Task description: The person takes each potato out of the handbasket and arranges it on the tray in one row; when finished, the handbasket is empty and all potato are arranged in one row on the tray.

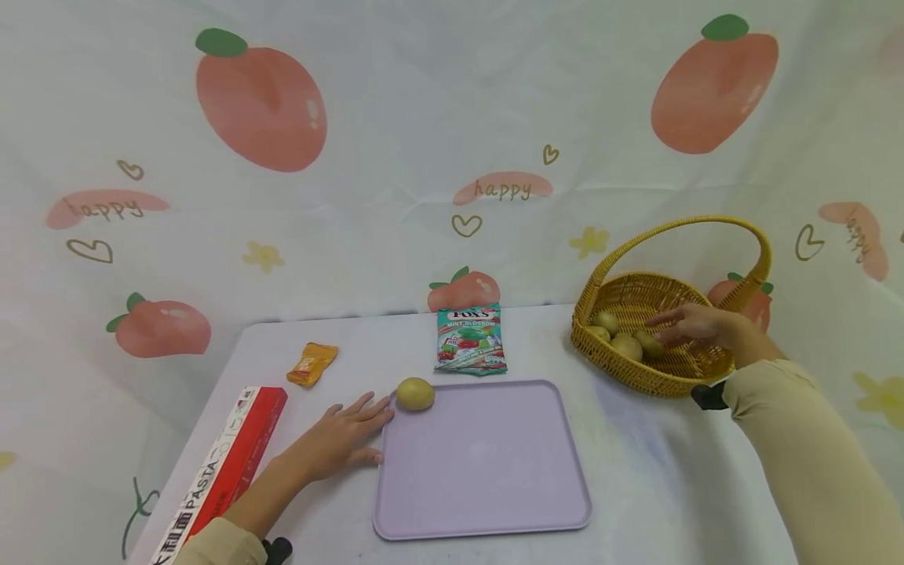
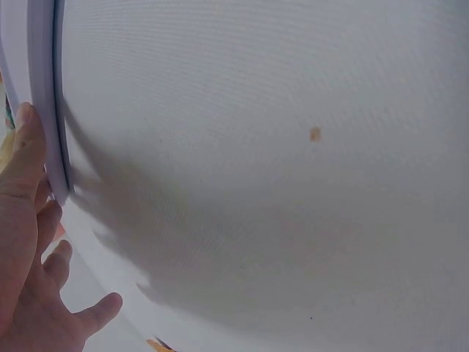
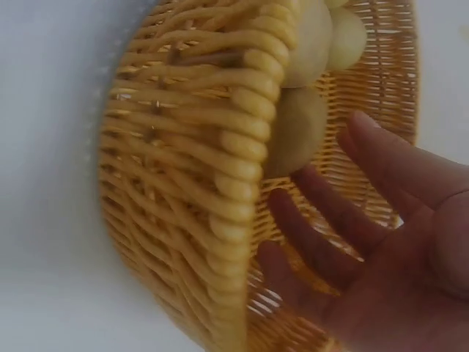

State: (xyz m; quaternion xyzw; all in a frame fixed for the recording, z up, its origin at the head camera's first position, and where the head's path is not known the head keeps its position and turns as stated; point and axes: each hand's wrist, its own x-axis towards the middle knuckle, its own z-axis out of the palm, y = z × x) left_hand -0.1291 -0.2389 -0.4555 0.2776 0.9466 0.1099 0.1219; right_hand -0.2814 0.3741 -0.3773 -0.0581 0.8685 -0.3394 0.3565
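Observation:
A light purple tray (image 1: 480,463) lies on the table, with one potato (image 1: 415,394) at its far left corner. My left hand (image 1: 342,439) rests at the tray's left edge, fingers spread; the left wrist view shows its thumb (image 2: 28,139) against the rim. On the right stands a yellow wicker basket (image 1: 636,377) with a tall handle, holding several potatoes (image 1: 625,347). Inside it, my right hand (image 1: 695,326) reaches over the near rim. Its fingers are parted beside the nearest potato (image 3: 297,132), and nothing is gripped.
Behind the tray lies a green candy bag (image 1: 469,339). A small orange packet (image 1: 312,364) and a long red and white pasta box (image 1: 226,463) are on the left. A white cloth printed with peaches (image 1: 395,118) hangs behind the table.

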